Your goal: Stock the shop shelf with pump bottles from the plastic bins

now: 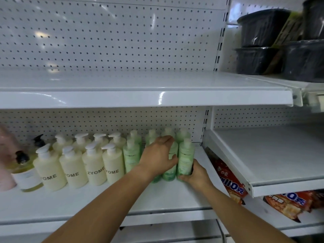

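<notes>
The left hand [157, 155] reaches in over the front row of pale green translucent plastic pump bottles [131, 160] at the right end of the white metal shop shelf [122, 195]. Its fingers curl over the shoulder of the second green bottle from the right [169, 173] and its thumb lies across the front of that bottle. The wrist hides most of the green bottle next to it on the left.

The right hand [197, 175] sits low, just beside the left hand. It grips the base of the rightmost green bottle [185, 158], with the fingertips wrapped under the front lower edge and the thumb on the right side. Both gripped bottles stand upright on the shelf, touching each other. More green bottles stand behind them against the white perforated back panel [105, 41].

To the left of the green group, two rows of cream plastic pump bottles lettered "ZYOME" [94, 165] stand upright. Further left are a clear amber bottle with a black pump [26, 174] and a pink bottle [6, 149].

The upper white shelf [140, 85] runs above. In the right bay, dark plastic lidded containers [259, 28] are stacked on the top level, and red snack packets [228, 178] lie below a white shelf [271, 151].
</notes>
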Tool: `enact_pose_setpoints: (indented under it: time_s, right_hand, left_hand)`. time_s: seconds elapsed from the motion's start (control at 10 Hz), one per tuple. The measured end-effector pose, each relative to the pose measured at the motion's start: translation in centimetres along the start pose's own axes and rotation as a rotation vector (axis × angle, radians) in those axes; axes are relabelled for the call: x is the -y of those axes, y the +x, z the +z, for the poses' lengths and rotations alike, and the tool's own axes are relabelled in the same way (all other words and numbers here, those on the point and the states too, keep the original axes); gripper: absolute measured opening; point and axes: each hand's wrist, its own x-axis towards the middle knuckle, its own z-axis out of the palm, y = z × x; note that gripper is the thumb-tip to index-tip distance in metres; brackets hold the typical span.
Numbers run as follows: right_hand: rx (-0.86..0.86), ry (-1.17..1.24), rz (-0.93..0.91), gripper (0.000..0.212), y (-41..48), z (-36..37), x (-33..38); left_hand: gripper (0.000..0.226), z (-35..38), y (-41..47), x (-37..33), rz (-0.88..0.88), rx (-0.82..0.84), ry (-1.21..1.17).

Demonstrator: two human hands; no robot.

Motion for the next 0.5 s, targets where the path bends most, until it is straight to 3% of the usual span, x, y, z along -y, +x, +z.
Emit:
enact_pose_setpoints:
  time_s: [0.2, 0.3, 0.5]
  right_hand:
    - [-0.016, -0.028, 0.046, 0.061, -0.9, -0.4, 1.4]
    - [-0.044, -0.052, 0.016, 0.070, -1.3, -1.1, 2.2]
    - [-0.066, -0.170, -0.007, 0.091, -3.2, -1.9, 4.5]
  left_hand:
    - [0.057, 0.5, -1.4, 0.4, 0.111, -0.087, -0.006]
    - [0.056, 0.0, -2.3, 1.4, 0.150, -0.142, -0.046]
    - [0.050, -2.2, -5.5, 4.7, 0.039, -0.158, 0.009]
